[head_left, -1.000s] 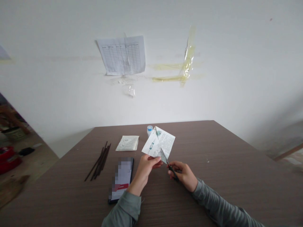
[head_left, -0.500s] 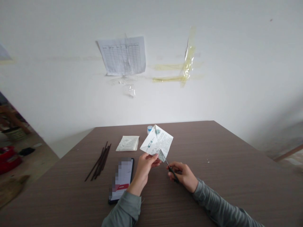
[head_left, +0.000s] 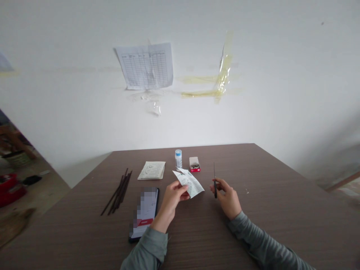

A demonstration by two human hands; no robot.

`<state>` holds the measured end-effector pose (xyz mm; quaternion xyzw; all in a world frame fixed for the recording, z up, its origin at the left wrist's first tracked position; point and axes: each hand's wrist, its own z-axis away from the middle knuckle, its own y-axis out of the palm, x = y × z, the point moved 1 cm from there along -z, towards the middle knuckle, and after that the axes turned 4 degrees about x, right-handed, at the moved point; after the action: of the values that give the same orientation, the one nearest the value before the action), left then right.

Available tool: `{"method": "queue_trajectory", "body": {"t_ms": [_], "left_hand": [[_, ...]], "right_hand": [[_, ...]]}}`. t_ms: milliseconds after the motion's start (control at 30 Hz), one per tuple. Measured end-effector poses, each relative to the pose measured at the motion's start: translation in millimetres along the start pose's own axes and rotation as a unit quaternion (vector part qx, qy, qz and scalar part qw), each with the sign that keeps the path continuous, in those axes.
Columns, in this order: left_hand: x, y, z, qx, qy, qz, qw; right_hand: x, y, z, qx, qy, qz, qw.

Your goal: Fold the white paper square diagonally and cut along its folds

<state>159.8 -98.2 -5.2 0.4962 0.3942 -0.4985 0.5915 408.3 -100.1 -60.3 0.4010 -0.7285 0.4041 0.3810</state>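
I'm pinching the creased paper leaflet (head_left: 189, 182) over the table (head_left: 270, 210) with my left hand (head_left: 171, 197), while my right hand (head_left: 228, 198) is curling round thin scissors (head_left: 215, 183); a loose grip risks dropping them.

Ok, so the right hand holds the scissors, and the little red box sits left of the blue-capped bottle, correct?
No: the head view shows the little red box right of the blue-capped bottle. The right hand does hold the scissors.
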Motion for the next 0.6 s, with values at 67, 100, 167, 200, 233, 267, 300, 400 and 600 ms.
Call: {"method": "queue_trajectory", "body": {"t_ms": [67,100,167,200,233,267,300,400,600], "left_hand": [[0.7,0.4,0.6,0.005,-0.001,-0.005,1.0],[0.9,0.7,1.0,0.007,-0.001,-0.008,1.0],[0.7,1.2,2.1,0.014,0.0,-0.012,1.0],[0.3,1.4,2.7,0.017,0.0,-0.013,1.0],[-0.1,1.6,3.3,0.02,0.0,-0.014,1.0],[-0.5,1.8,3.8,0.023,-0.001,-0.014,1.0],[-0.8,1.8,4.2,0.025,0.0,-0.015,1.0],[-0.1,0.9,3.9,0.029,0.0,-0.019,0.999],[5.6,-2.8,0.1,0.032,0.002,-0.017,0.999]], "right_hand": [[-7.8,0.2,-3.0,-0.005,0.033,-0.022,0.999],[-10.6,0.6,-3.8,0.002,0.049,-0.032,0.998],[-14.0,1.7,-4.0,0.019,0.067,-0.041,0.997],[-14.9,2.4,-3.7,0.029,0.075,-0.044,0.996],[-15.6,3.2,-3.5,0.037,0.082,-0.049,0.995],[-16.1,3.9,-3.5,0.045,0.089,-0.057,0.993],[-16.5,4.5,-3.6,0.051,0.095,-0.069,0.992],[-17.9,6.6,-4.6,0.07,0.112,-0.123,0.984],[-18.5,11.5,-5.1,0.088,0.111,-0.183,0.973]]}}
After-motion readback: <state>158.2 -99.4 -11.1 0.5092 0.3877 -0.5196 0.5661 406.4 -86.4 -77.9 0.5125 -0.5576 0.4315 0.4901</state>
